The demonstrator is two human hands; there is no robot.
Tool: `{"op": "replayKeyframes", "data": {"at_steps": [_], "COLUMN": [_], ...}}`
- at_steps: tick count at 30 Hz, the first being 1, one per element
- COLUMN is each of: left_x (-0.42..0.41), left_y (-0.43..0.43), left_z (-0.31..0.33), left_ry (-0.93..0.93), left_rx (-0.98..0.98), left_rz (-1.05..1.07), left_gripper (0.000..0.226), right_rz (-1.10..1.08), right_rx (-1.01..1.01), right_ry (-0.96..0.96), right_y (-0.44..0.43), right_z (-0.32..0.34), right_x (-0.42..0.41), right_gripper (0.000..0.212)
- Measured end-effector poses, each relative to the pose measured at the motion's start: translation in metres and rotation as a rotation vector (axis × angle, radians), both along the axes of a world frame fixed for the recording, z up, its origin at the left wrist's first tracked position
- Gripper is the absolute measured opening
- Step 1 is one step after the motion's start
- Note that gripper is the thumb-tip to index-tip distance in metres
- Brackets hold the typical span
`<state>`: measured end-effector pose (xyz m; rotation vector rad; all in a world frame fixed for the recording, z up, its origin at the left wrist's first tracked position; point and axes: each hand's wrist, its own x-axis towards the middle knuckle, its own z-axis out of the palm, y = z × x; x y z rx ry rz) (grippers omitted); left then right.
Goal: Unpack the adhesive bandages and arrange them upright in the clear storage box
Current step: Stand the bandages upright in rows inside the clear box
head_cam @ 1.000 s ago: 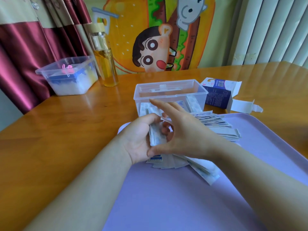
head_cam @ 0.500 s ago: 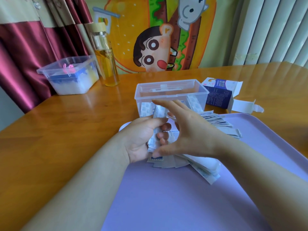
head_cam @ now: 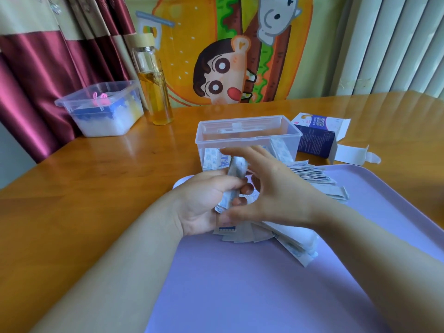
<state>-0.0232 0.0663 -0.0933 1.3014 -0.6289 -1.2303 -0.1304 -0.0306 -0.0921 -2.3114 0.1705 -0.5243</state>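
A bundle of adhesive bandages [head_cam: 236, 170] stands nearly upright in the left hand [head_cam: 204, 205], whose fingers and thumb curl round its lower half, above the far left corner of the lavender tray [head_cam: 264, 296] and just in front of the clear storage box [head_cam: 248, 138]. The right hand [head_cam: 278, 191] arches over the bundle from the right, with its fingers reaching to the top end and its thumb near the lower end. The top of the bundle is blurred, so I cannot tell whether this hand pinches the bundle or only touches it. The storage box sits open on the wooden table [head_cam: 96, 188], just beyond the tray's far edge. Inside it a few wrapped bandages [head_cam: 211, 161] stand against the near wall at the left end, and a few others lean at the right end. Loose bandages [head_cam: 312, 179] lie heaped along the tray's far edge, to the right of the hands, and a fanned spread [head_cam: 288, 241] lies flat on the tray beneath the wrists. A blue and white carton [head_cam: 317, 140] lies on the table just right of the storage box, with its end flaps open. Near the table's far left corner stands a second clear box [head_cam: 103, 111] holding white and blue contents, with something pink on top. Just right of it stands a glass bottle [head_cam: 155, 92] with a pale cap, partly filled with amber liquid.
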Motion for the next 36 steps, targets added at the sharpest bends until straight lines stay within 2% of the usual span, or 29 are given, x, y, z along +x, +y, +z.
{"op": "replayKeyframes", "data": {"at_steps": [3,5,7,10,14,19,23,27,28,31,32,34,36], "left_x": [0.005,0.007,0.008,0.005,0.003,0.003,0.008,0.007,0.007,0.006,0.006,0.004,0.002], "left_y": [0.004,0.006,0.005,0.004,0.004,0.005,0.006,0.004,0.004,0.001,0.000,-0.002,-0.003], "left_z": [0.003,0.004,0.004,0.005,0.003,-0.001,-0.001,0.000,0.000,-0.002,-0.003,-0.004,-0.005], "left_ry": [0.024,0.022,0.031,0.029,-0.016,-0.095,-0.128,-0.124,-0.122,-0.088,-0.087,-0.108,-0.139], "left_rx": [0.016,0.023,0.024,0.032,0.050,0.074,0.055,0.018,0.008,-0.032,-0.044,-0.052,-0.046], "left_rz": [-0.020,-0.045,-0.053,-0.018,-0.030,-0.081,-0.026,0.031,0.038,0.053,0.061,0.070,0.076], "left_gripper": [0.024,0.020,0.012,0.009,0.012,0.006,0.012,0.013,0.014,0.021,0.023,0.022,0.021], "right_rz": [-0.009,-0.032,-0.044,-0.087,-0.123,-0.087,-0.141,-0.178,-0.157,-0.062,-0.047,-0.056,-0.082], "right_rx": [0.230,0.266,0.243,0.210,0.282,0.336,0.224,0.117,0.106,-0.052,-0.121,-0.205,-0.252], "right_ry": [-0.007,-0.029,-0.040,-0.065,-0.141,-0.200,-0.222,-0.167,-0.118,0.042,0.082,0.087,0.036], "right_y": [-0.005,-0.011,-0.012,-0.009,-0.013,-0.015,-0.016,-0.013,-0.011,-0.008,-0.006,-0.003,-0.002], "right_z": [0.005,0.006,0.005,0.002,0.002,0.002,0.003,0.004,0.005,0.001,-0.001,-0.005,-0.005], "right_x": [-0.002,-0.002,0.000,0.003,0.005,0.006,0.005,0.002,0.001,-0.001,0.000,0.002,0.003], "right_gripper": [0.065,0.045,0.034,0.029,0.022,0.025,0.029,0.021,0.030,0.096,0.109,0.115,0.105]}}
